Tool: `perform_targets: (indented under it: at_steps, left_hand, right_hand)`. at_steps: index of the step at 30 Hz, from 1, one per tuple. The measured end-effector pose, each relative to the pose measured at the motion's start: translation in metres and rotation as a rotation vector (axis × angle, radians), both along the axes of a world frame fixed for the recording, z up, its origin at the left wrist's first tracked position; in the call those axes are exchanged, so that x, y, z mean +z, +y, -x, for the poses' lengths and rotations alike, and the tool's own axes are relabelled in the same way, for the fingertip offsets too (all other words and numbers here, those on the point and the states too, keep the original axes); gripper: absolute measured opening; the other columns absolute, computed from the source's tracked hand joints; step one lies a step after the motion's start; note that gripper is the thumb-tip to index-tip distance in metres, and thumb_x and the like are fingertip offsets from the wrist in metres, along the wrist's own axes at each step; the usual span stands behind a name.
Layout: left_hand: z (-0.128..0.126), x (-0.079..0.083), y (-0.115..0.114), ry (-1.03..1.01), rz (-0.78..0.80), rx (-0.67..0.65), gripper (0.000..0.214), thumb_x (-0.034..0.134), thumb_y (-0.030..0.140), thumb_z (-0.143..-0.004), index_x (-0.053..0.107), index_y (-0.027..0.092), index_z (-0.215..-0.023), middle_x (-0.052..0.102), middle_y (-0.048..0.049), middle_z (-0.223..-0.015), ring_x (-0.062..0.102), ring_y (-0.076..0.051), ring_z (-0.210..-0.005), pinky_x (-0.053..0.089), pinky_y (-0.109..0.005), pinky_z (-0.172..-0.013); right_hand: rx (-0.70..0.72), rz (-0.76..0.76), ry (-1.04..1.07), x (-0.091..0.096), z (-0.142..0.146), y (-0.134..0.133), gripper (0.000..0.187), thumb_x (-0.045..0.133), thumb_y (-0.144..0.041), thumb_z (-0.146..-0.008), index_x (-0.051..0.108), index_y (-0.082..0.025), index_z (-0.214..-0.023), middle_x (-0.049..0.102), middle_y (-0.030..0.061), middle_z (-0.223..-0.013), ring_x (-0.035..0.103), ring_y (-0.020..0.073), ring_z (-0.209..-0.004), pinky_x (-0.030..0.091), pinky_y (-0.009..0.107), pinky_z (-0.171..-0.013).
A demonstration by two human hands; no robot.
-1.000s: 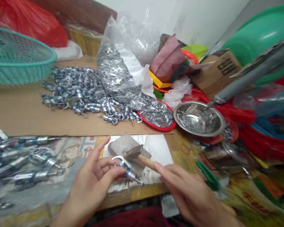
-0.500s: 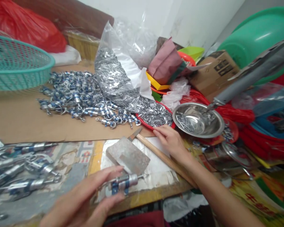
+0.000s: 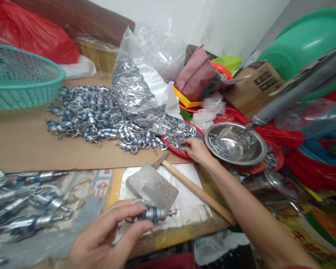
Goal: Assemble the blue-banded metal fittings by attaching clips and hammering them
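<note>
Between the thumb and fingers of my left hand (image 3: 114, 228) is a silver metal fitting (image 3: 154, 214) with blue bands and a thin tip pointing right. My right hand (image 3: 197, 150) reaches over the rim of a red tray (image 3: 173, 150), its curled fingertips down among small flat metal pieces (image 3: 180, 131). Whatever those fingertips pinch is hidden. Just beyond the held fitting lies a worn metal block (image 3: 152, 185). A hammer (image 3: 196, 186) with a wooden handle rests to the block's right, below my right hand.
Many similar fittings (image 3: 89, 110) are heaped on cardboard (image 3: 22, 142), with more (image 3: 25, 205) at the lower left. A clear bag (image 3: 137, 89) of metal pieces leans behind the tray. At right are a steel bowl (image 3: 235, 142) and a slanting grey bar (image 3: 296, 89). A teal basket (image 3: 25, 89) stands far left.
My right hand has moved from the tray's edge farther in, onto the metal pieces. My left fingers have closed in around the fitting, which has shifted slightly right.
</note>
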State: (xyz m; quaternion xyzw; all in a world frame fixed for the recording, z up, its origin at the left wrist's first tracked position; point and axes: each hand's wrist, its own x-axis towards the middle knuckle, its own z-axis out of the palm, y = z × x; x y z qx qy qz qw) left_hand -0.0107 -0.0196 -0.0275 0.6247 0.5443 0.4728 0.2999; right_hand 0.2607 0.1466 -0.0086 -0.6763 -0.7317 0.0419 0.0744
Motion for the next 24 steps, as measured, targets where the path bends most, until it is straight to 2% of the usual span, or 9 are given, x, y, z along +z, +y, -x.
perform_targets:
  at_steps: [2, 7, 10, 12, 15, 17, 19, 22, 24]
  left_hand:
    - [-0.001, 0.001, 0.010, 0.033, -0.020, -0.053, 0.007, 0.072, 0.036, -0.069, 0.073, 0.031, -0.075, 0.075, 0.0030, -0.083, 0.070, -0.016, -0.077, 0.054, -0.022, -0.076]
    - [-0.001, 0.003, 0.022, 0.047, -0.144, -0.150, 0.007, 0.068, 0.026, -0.074, 0.072, 0.028, -0.079, 0.064, -0.0016, -0.097, 0.065, -0.016, -0.091, 0.052, -0.019, -0.070]
    - [0.000, 0.006, 0.023, 0.051, -0.155, -0.196, 0.011, 0.067, 0.020, -0.075, 0.071, 0.028, -0.080, 0.062, 0.0015, -0.085, 0.065, -0.012, -0.079, 0.049, -0.016, -0.067]
    - [0.000, 0.009, 0.024, 0.040, -0.151, -0.214, 0.013, 0.067, 0.018, -0.074, 0.071, 0.029, -0.080, 0.063, 0.0040, -0.077, 0.064, -0.010, -0.071, 0.048, -0.015, -0.066]
    - [0.000, 0.014, 0.025, 0.020, -0.101, -0.238, 0.014, 0.068, 0.018, -0.073, 0.071, 0.030, -0.081, 0.067, 0.0047, -0.075, 0.065, -0.010, -0.070, 0.048, -0.014, -0.064]
    - [-0.001, 0.016, 0.024, 0.004, -0.052, -0.205, 0.014, 0.070, 0.021, -0.072, 0.071, 0.029, -0.083, 0.070, 0.0046, -0.073, 0.066, -0.012, -0.068, 0.049, -0.016, -0.065]
    - [-0.003, 0.016, 0.023, -0.020, -0.003, -0.119, 0.021, 0.073, 0.025, -0.068, 0.071, 0.029, -0.089, 0.069, 0.0054, -0.068, 0.065, -0.012, -0.063, 0.050, -0.018, -0.065]
    - [-0.005, 0.015, 0.022, -0.064, 0.038, -0.027, 0.030, 0.075, 0.029, -0.065, 0.071, 0.030, -0.095, 0.069, 0.0063, -0.067, 0.064, -0.013, -0.061, 0.051, -0.019, -0.065]
    - [-0.005, 0.016, 0.022, -0.073, 0.014, -0.043, 0.028, 0.074, 0.028, -0.066, 0.072, 0.031, -0.094, 0.071, 0.0059, -0.069, 0.065, -0.013, -0.064, 0.051, -0.019, -0.065]
  right_hand:
    - [0.004, -0.004, -0.006, 0.000, 0.001, -0.002, 0.026, 0.053, -0.030, -0.089, 0.056, -0.016, -0.111, 0.058, 0.0072, -0.113, 0.059, 0.0192, -0.096, 0.050, 0.040, -0.081]
    - [-0.001, -0.094, 0.059, 0.000, 0.001, -0.006, 0.022, 0.053, -0.029, -0.090, 0.058, -0.016, -0.106, 0.059, 0.0061, -0.109, 0.059, 0.0179, -0.094, 0.050, 0.039, -0.081]
    - [-0.008, -0.183, 0.159, 0.004, 0.000, -0.008, 0.012, 0.054, -0.020, -0.088, 0.063, -0.014, -0.092, 0.063, 0.0058, -0.098, 0.060, 0.0185, -0.092, 0.048, 0.039, -0.084]
    - [-0.005, -0.252, 0.252, 0.010, 0.005, -0.013, 0.012, 0.054, -0.013, -0.085, 0.066, -0.015, -0.081, 0.065, 0.0072, -0.091, 0.060, 0.0198, -0.091, 0.046, 0.038, -0.085]
    - [0.033, -0.311, 0.426, 0.021, 0.028, -0.036, 0.014, 0.054, -0.016, -0.084, 0.069, -0.017, -0.081, 0.068, 0.0068, -0.087, 0.063, 0.0185, -0.084, 0.049, 0.033, -0.079]
    - [0.098, -0.273, 0.544, 0.028, 0.052, -0.061, 0.014, 0.056, -0.020, -0.083, 0.070, -0.018, -0.083, 0.071, 0.0036, -0.080, 0.065, 0.0153, -0.073, 0.052, 0.027, -0.068]
    - [0.208, -0.181, 0.660, 0.033, 0.076, -0.088, 0.009, 0.063, -0.019, -0.079, 0.071, -0.018, -0.077, 0.071, 0.0007, -0.072, 0.066, 0.0126, -0.066, 0.052, 0.022, -0.061]
    - [0.393, -0.035, 0.898, 0.037, 0.100, -0.119, 0.010, 0.064, -0.012, -0.076, 0.072, -0.017, -0.074, 0.071, 0.0021, -0.070, 0.065, 0.0122, -0.065, 0.051, 0.021, -0.061]
    - [0.414, 0.005, 0.973, 0.037, 0.106, -0.128, 0.011, 0.063, -0.011, -0.076, 0.072, -0.017, -0.074, 0.070, 0.0031, -0.070, 0.064, 0.0129, -0.066, 0.051, 0.022, -0.062]
